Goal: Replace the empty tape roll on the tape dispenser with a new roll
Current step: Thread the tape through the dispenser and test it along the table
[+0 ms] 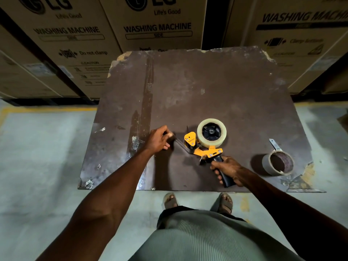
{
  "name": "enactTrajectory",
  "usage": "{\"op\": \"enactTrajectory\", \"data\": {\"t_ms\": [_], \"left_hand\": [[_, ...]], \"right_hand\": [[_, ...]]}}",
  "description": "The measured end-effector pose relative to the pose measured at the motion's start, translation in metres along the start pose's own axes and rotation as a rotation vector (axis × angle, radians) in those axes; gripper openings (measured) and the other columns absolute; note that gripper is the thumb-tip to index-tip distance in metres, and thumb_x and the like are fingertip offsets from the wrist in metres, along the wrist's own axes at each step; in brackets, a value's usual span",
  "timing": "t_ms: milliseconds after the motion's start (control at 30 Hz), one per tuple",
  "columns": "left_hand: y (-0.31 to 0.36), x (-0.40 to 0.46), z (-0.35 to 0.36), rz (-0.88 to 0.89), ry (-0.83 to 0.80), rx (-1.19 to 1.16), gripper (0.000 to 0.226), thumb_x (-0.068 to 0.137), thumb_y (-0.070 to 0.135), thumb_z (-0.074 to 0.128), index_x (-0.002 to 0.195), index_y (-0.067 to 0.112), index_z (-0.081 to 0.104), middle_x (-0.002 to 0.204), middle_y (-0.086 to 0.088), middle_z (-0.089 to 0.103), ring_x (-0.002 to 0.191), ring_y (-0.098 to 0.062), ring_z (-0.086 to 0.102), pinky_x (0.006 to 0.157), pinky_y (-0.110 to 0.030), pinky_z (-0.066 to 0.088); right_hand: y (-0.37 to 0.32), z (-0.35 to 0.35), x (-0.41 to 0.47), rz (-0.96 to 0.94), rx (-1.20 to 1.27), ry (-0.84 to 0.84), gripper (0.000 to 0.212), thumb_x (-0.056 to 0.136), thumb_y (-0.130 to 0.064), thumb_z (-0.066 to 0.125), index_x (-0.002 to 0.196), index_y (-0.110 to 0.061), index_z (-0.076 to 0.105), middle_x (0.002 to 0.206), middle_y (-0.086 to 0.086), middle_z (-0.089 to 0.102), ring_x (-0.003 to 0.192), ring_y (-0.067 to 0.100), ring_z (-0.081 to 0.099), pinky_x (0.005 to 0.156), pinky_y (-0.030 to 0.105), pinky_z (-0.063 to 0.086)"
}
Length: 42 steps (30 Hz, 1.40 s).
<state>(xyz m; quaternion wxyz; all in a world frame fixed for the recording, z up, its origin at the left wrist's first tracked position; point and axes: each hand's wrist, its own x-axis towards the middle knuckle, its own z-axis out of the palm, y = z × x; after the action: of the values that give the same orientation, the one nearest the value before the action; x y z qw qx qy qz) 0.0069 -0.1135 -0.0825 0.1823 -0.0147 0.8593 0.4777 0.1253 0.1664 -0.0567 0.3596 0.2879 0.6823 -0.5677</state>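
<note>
dim, warm light — vignetted corners | wide-angle bowing at edges | soft shadows

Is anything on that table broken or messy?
Yes. The brown table has chipped corners and edges, and crumpled bits of old tape stuck along its left side. The empty tape roll lies loose at the right.

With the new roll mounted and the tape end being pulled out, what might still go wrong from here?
1. The tape strand stretched between the left hand and the dispenser could fold and stick to itself or to the table.
2. The left hand is close to the dispenser's front end; if a cutting blade sits there, a slip could nick fingers.
3. The empty roll rests near the chipped table edge and could get knocked off.
</note>
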Motion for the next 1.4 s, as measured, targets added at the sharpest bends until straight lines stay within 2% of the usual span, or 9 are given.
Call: {"op": "enactTrajectory", "data": {"t_ms": [300,500,633,800,933,1033,1267,1333,1400], "left_hand": [[0.026,0.015,0.008,-0.035,-0.026,0.048,0.007,0.092,0.015,0.064,0.086,0.013,0.061,0.07,-0.005,0.063,0.056,-0.024,0.066,0.055,-0.037,0.061],[0.039,0.014,0.011,-0.061,-0.026,0.07,0.004,0.091,0.015,0.067,0.087,0.013,0.067,0.069,-0.008,0.065,0.051,-0.019,0.064,0.049,-0.031,0.058],[0.048,0.014,0.017,-0.13,-0.049,0.003,0.006,0.093,0.014,0.065,0.091,0.009,0.069,0.069,-0.013,0.065,0.047,-0.021,0.06,0.046,-0.031,0.056],[0.054,0.009,0.027,-0.221,-0.05,-0.097,0.011,0.097,0.016,0.058,0.089,0.014,0.065,0.082,-0.007,0.061,0.073,-0.024,0.067,0.048,-0.036,0.059],[0.059,0.006,0.033,-0.319,-0.033,-0.195,0.009,0.099,0.014,0.056,0.094,0.011,0.062,0.08,-0.005,0.059,0.066,-0.021,0.066,0.053,-0.04,0.062],[0.06,0.006,0.033,-0.351,-0.027,-0.231,0.008,0.099,0.013,0.055,0.094,0.011,0.06,0.085,-0.007,0.056,0.068,-0.019,0.061,0.053,-0.039,0.061],[0.064,0.007,0.034,-0.442,-0.004,-0.254,0.013,0.099,0.01,0.048,0.089,0.014,0.057,0.087,-0.011,0.053,0.063,-0.02,0.052,0.067,-0.049,0.062],[0.068,0.009,0.034,-0.466,-0.002,-0.256,0.011,0.098,0.011,0.047,0.096,0.012,0.058,0.084,-0.012,0.054,0.066,-0.023,0.053,0.077,-0.056,0.059],[0.072,0.011,0.034,-0.497,0.005,-0.237,0.018,0.1,0.014,0.048,0.111,0.006,0.058,0.083,-0.012,0.055,0.062,-0.022,0.052,0.081,-0.057,0.058]], "right_hand": [[0.005,-0.003,0.0,0.001,-0.02,-0.016,0.016,0.096,-0.023,0.061,0.094,-0.007,0.06,0.056,0.001,0.056,0.045,0.016,0.051,0.047,0.027,0.048],[0.006,-0.002,-0.001,-0.002,-0.015,-0.034,0.016,0.097,-0.022,0.061,0.091,-0.007,0.061,0.055,0.001,0.056,0.045,0.017,0.05,0.046,0.026,0.048],[0.008,-0.003,0.002,0.003,-0.013,-0.035,0.016,0.095,-0.023,0.063,0.092,-0.007,0.061,0.056,0.001,0.057,0.045,0.017,0.051,0.048,0.028,0.048],[0.008,-0.001,0.001,-0.001,0.004,-0.038,0.017,0.095,-0.024,0.063,0.092,-0.008,0.061,0.056,0.002,0.056,0.046,0.017,0.051,0.048,0.028,0.048],[0.007,-0.002,-0.001,-0.009,0.001,-0.041,0.016,0.096,-0.023,0.062,0.093,-0.007,0.061,0.056,0.002,0.057,0.046,0.016,0.052,0.048,0.028,0.048],[0.006,-0.001,-0.002,-0.017,-0.002,-0.043,0.016,0.096,-0.023,0.062,0.093,-0.007,0.061,0.057,0.002,0.057,0.047,0.016,0.052,0.047,0.028,0.048],[0.007,0.003,-0.002,-0.025,0.021,-0.026,0.017,0.097,-0.022,0.061,0.092,-0.006,0.061,0.056,0.002,0.056,0.045,0.016,0.051,0.046,0.027,0.047],[0.01,0.005,-0.001,-0.042,0.031,-0.014,0.016,0.096,-0.021,0.061,0.09,-0.006,0.06,0.055,0.002,0.056,0.044,0.017,0.051,0.045,0.027,0.047],[0.011,0.007,0.0,-0.05,0.03,-0.011,0.016,0.096,-0.021,0.062,0.09,-0.006,0.061,0.055,0.002,0.057,0.044,0.017,0.052,0.046,0.028,0.048]]}}
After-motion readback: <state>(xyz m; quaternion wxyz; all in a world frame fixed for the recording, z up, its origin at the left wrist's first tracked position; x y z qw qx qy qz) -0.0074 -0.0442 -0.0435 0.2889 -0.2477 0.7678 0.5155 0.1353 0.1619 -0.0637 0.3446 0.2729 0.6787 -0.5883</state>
